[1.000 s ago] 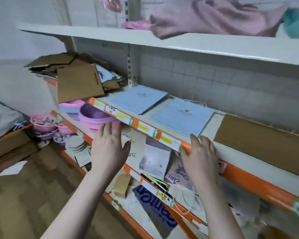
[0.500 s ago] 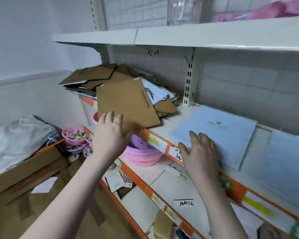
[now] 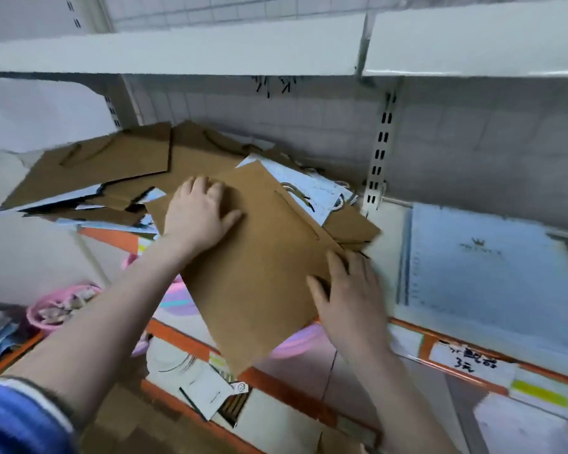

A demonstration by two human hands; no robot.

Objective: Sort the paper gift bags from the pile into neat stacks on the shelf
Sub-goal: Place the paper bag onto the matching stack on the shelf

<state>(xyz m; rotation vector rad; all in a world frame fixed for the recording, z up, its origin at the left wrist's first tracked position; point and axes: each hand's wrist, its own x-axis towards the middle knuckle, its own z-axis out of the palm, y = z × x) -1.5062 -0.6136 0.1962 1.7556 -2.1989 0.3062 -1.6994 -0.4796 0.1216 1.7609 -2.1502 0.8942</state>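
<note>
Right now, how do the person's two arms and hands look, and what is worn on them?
Both forearms are bare, and both hands are without gloves. No ring, watch or bracelet shows on the left hand or the right hand. Only the left arm shows clothing: a blue sleeve with a white and dark striped cuff, pushed up near the elbow.

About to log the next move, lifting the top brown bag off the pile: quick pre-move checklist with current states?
1. Left hand on the top brown bag: ok, flat on its upper part.
2. Right hand at the bag's right edge: ok.
3. Firm grip on the bag: cannot tell, fingers look straight.
4. Bag free of the pile: not ok, it lies on other bags.
5. Bag supported: not ok, lower corner overhangs the shelf edge.
6. Blue bag stack flat beside the pile: ok.
</note>
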